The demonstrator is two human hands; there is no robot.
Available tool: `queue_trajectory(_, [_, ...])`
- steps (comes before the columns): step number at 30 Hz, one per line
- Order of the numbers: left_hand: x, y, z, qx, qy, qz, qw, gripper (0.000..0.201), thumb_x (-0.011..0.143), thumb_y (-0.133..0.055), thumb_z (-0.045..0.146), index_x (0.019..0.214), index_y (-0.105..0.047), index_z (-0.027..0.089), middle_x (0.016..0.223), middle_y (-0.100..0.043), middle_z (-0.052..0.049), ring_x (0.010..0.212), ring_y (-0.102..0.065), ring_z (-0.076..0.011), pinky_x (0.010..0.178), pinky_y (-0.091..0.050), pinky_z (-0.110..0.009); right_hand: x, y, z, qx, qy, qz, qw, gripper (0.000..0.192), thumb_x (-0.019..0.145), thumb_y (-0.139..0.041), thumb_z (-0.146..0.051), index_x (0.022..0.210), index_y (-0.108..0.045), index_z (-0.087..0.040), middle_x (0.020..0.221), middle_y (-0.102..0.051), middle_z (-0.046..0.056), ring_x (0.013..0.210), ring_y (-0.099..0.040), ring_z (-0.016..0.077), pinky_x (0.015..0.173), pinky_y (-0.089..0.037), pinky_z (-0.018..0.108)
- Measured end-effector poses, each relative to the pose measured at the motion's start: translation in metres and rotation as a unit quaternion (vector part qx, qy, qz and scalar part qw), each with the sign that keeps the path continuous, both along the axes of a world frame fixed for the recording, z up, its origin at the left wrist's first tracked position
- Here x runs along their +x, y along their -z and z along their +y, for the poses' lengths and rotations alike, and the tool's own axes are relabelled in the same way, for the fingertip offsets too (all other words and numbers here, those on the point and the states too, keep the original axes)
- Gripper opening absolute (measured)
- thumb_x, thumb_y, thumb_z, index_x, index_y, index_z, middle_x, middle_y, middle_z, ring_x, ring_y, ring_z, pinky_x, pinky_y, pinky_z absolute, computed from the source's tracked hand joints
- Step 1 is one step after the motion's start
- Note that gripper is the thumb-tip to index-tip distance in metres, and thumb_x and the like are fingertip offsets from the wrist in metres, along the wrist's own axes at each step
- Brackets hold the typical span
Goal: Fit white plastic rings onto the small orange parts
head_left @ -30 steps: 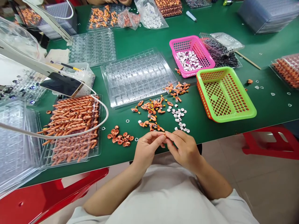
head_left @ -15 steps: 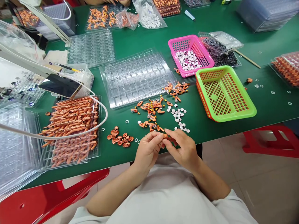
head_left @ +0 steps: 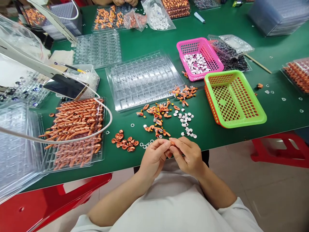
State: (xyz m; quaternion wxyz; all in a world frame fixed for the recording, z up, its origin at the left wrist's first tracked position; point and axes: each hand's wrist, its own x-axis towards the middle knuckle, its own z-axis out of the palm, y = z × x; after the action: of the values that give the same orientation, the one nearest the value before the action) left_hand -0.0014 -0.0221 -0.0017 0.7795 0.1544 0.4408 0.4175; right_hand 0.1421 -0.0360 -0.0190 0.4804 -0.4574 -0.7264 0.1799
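At the table's front edge, my left hand (head_left: 154, 158) pinches a small orange earbud shell (head_left: 172, 143) between thumb and fingers. My right hand (head_left: 189, 156) closes on the same shell from the other side, fingertips meeting those of the left. Fingers cover most of the piece. Just beyond lie loose orange earbud parts with stems (head_left: 158, 111), some with yellow bits. White and black discs (head_left: 185, 119) are scattered to their right. Left of my hands are copper-orange cup-shaped shells (head_left: 124, 141) and small white rings (head_left: 146, 144).
A clear moulded tray (head_left: 145, 80) lies mid-table. On the right stand a pink basket (head_left: 180, 53) of white discs and a green basket (head_left: 263, 119) nested in an orange one. A filled tray (head_left: 74, 129), cable (head_left: 111, 119) and phone (head_left: 65, 86) are left. Another person's hands (head_left: 125, 2) show at the back.
My right index finger and thumb have closed in on the orange shell, where they were more spread before. The view has shifted slightly; the loose parts lie as they did.
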Motion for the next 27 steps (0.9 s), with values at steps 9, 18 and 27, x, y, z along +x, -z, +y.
queue_trajectory(9, [-0.012, -0.003, 0.002, 0.05, 0.086, 0.039, 0.994, 0.047, 0.064, -0.088, 0.018, 0.108, -0.072, 0.021, 0.078, -0.077, -0.005, 0.066, -0.067, -0.0148, 0.068, -0.055, -0.027, 0.011, -0.005, -0.003, -0.001, -0.015, -0.042, 0.999, 0.027, 0.094, -0.054, -0.014, 0.12, -0.059, -0.016, 0.084, -0.068, 0.008, 0.066, -0.063, 0.0158, 0.055, -0.052, 0.025])
queue_trajectory(18, [-0.009, -0.001, 0.0, 0.039, 0.074, 0.031, 0.996, 0.039, 0.059, -0.088, 0.01, 0.095, -0.078, 0.021, 0.076, -0.077, -0.004, 0.068, -0.07, -0.0147, 0.07, -0.057, -0.026, 0.011, -0.005, -0.004, 0.04, -0.054, -0.084, 0.994, 0.035, 0.094, -0.049, -0.012, 0.128, -0.052, -0.012, 0.077, -0.062, 0.007, 0.06, -0.057, 0.0171, 0.05, -0.047, 0.028])
queue_trajectory(27, [-0.007, 0.001, -0.001, -0.001, 0.041, -0.02, 0.999, 0.041, 0.054, -0.088, 0.005, 0.091, -0.079, 0.021, 0.072, -0.076, -0.002, 0.066, -0.07, -0.0128, 0.067, -0.057, -0.022, 0.009, -0.005, -0.005, 0.045, -0.056, -0.075, 0.995, 0.041, 0.094, -0.048, -0.011, 0.134, -0.05, -0.012, 0.075, -0.061, 0.006, 0.06, -0.056, 0.0173, 0.05, -0.047, 0.028])
